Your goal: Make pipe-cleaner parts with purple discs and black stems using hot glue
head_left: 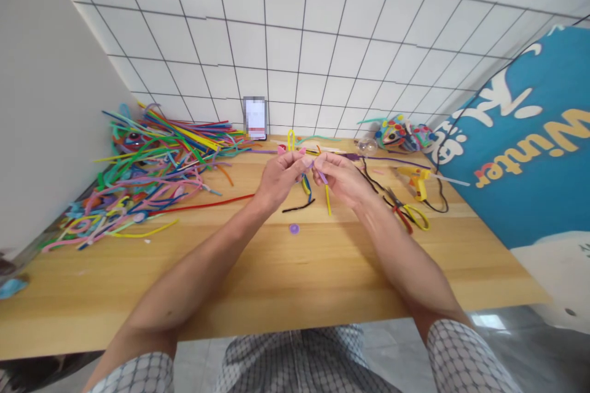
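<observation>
My left hand (pixel 281 175) and my right hand (pixel 342 177) meet over the middle of the table, fingertips nearly touching. Both are closed in a pinch on a short purple pipe cleaner (pixel 323 177), mostly hidden by the fingers. Beneath and behind them lie a yellow pipe cleaner loop (pixel 291 139), a blue-and-yellow piece (pixel 306 183), a black pipe cleaner (pixel 298 206) and a straight yellow one (pixel 328 201). A round purple button-like disc (pixel 294 229) rests nearer to me on the wooden table (pixel 295 285).
A tangled heap of coloured pipe cleaners (pixel 161 166) covers the left side. Rightward lie a yellow glue gun (pixel 417 181) with its cord and scissors (pixel 405 212). A phone (pixel 255 118) leans on the tiled wall; a colourful decorated craft piece (pixel 397 133) stands at back right.
</observation>
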`<state>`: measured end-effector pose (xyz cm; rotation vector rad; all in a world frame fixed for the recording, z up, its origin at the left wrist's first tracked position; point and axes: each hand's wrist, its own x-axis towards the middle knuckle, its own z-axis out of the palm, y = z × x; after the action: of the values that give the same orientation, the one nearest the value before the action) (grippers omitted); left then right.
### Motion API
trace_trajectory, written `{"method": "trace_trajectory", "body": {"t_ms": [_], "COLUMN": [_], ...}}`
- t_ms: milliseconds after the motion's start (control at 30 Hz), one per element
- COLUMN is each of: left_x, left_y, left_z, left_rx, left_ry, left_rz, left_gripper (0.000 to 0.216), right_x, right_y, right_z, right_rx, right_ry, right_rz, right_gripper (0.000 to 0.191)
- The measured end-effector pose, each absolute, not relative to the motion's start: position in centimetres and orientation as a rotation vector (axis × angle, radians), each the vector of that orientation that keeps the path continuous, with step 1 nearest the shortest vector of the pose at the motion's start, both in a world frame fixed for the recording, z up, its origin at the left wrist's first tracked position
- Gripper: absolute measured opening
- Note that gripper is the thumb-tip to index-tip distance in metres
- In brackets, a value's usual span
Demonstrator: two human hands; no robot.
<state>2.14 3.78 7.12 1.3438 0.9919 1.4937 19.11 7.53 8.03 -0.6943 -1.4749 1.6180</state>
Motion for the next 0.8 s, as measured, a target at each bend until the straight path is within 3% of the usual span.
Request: {"method": "trace_trajectory", "body": {"t_ms": [367, 800], "left_x": [1.6, 3.7], "left_y": [4.3, 3.6], "left_z": [6.8, 5.5], "left_rx": [1.475, 1.212], "left_ry": [0.890, 0.913], "left_rz": [1.431, 1.695], "left_gripper": [0.049, 0.047], "right_x": [19.8, 18.6], "right_y": [7.9, 7.1], "right_z": [8.2, 7.6], "right_rx": [-0.671, -0.690], "right_ry": [-1.505, -1.466], "right_rz": [1.630, 1.557], "right_gripper": [0.047, 0.051]}}
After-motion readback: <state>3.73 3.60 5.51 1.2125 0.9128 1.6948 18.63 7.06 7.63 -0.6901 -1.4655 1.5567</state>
